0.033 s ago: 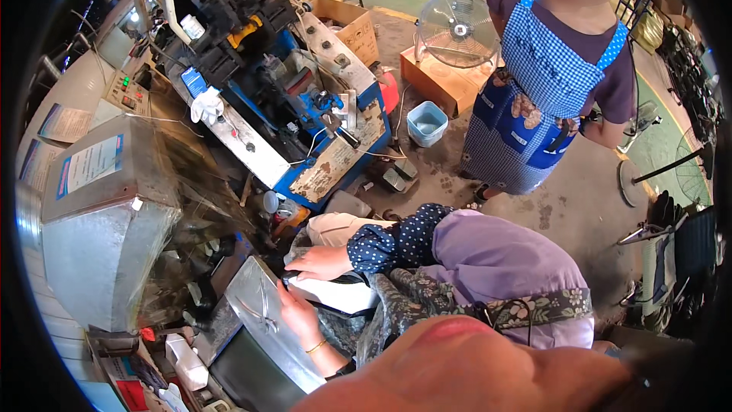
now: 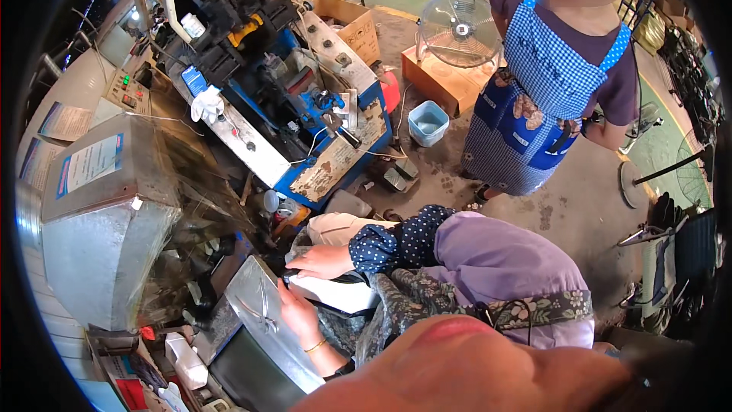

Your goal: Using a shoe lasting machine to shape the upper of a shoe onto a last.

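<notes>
Blue and cream metal fills the upper left: a large machine (image 2: 290,99) with black fittings and a scuffed front panel. Below it to the left stands a grey sheet-metal hood (image 2: 107,221) bearing paper labels. A person in a blue checked apron (image 2: 541,99) stands on the concrete floor (image 2: 564,206) at upper right, near a round fan (image 2: 457,30) on a cardboard box (image 2: 446,80) and a pale blue bucket (image 2: 428,122). Lower down, a slanted steel plate (image 2: 263,313) lies just left of the hands. The right hand (image 2: 324,261) (dotted navy sleeve) rests flat, fingers spread, on top of a white shoe piece (image 2: 339,294). The left hand (image 2: 296,313), wearing a thin bracelet, grips that piece's left end, fingers curled around it, just beside the plate.
</notes>
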{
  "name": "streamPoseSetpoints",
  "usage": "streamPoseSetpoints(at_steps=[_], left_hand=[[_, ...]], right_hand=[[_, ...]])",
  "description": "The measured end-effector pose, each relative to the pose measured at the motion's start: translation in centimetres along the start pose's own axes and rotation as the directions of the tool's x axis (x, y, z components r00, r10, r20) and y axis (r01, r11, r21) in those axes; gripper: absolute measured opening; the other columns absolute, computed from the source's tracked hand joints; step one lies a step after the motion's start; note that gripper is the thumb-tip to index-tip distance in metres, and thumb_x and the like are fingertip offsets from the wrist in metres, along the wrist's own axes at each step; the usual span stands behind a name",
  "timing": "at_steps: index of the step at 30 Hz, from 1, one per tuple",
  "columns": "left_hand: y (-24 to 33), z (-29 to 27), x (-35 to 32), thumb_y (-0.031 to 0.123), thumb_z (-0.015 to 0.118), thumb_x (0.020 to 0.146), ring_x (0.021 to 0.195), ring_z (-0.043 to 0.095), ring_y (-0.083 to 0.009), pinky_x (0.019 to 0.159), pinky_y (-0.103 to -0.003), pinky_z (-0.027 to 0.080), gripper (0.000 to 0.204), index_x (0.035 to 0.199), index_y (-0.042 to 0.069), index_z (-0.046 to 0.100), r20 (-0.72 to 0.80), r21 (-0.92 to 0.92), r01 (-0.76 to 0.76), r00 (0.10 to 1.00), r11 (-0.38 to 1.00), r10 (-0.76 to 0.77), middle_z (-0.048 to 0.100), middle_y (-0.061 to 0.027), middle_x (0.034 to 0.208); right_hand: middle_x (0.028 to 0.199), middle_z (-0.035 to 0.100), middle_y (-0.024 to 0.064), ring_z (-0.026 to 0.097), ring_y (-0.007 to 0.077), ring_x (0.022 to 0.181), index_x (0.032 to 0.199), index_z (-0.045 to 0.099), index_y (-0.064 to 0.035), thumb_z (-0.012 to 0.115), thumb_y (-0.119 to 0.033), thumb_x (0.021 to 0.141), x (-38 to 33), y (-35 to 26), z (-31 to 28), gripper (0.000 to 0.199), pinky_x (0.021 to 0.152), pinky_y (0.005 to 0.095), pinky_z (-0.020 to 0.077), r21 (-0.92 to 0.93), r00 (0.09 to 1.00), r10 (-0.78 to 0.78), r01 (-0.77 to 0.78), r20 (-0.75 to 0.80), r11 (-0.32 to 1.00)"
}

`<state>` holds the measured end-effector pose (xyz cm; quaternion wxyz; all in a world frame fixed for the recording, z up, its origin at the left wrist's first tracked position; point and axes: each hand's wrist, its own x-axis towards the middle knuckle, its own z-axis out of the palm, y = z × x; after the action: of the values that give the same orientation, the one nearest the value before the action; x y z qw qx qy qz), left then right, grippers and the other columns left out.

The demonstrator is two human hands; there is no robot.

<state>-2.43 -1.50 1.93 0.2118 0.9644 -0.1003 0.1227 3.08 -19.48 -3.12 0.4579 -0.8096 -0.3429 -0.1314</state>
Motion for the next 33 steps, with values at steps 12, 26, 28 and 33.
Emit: streamPoseSetpoints(at_steps=[12,26,28,33], left_hand=[[1.8,5.1,2.1,0.016,0.058,0.097,0.096,0.068,-0.0341,0.085,-0.039,0.053,0.037,0.129,-0.002,0.058,-0.174,-0.458,0.098,0.965,0.884,-0.198,0.068,-0.0238,0.113],[1.8,4.7,2.9,0.018,0.057,0.096,0.071,0.067,-0.0394,0.061,-0.048,0.052,0.026,0.117,0.005,0.066,-0.194,0.040,0.118,0.975,0.992,-0.108,0.069,-0.0223,0.082],[1.2,4.8,3.0,0.020,0.057,0.096,0.067,0.066,-0.0398,0.059,-0.049,0.051,0.021,0.108,0.006,0.068,-0.285,0.030,0.125,0.952,0.992,-0.111,0.068,-0.0209,0.075],[0.6,5.4,3.2,0.022,0.059,0.097,0.063,0.063,-0.0378,0.059,-0.045,0.050,0.022,0.092,0.002,0.065,-0.287,-0.153,0.321,0.890,0.935,-0.353,0.067,-0.0196,0.075]], right_hand=[[0.069,0.063,0.0159,0.065,0.0369,0.064,0.094,0.058,-0.0062,0.058,-0.025,0.095,-1.1,2.2,-1.6,0.019,0.057,0.0470,0.0493,0.010,0.963,0.138,-0.140,-0.230,0.990],[0.087,0.069,0.0171,0.066,0.0352,0.082,0.098,0.065,-0.0048,0.055,-0.024,0.093,1.3,2.5,-1.3,0.022,0.073,0.0467,0.0518,-0.118,0.990,0.087,-0.100,-0.111,0.988],[0.079,0.068,0.0182,0.067,0.0359,0.075,0.092,0.062,-0.0038,0.056,-0.023,0.094,2.2,3.0,-0.2,0.021,0.067,0.0481,0.0518,-0.009,0.967,0.048,-0.052,-0.251,0.999],[0.069,0.064,0.0198,0.064,0.0395,0.065,0.078,0.054,-0.0038,0.058,-0.023,0.096,2.9,2.4,0.6,0.027,0.057,0.0486,0.0494,0.027,0.899,0.271,-0.279,-0.343,0.960]])
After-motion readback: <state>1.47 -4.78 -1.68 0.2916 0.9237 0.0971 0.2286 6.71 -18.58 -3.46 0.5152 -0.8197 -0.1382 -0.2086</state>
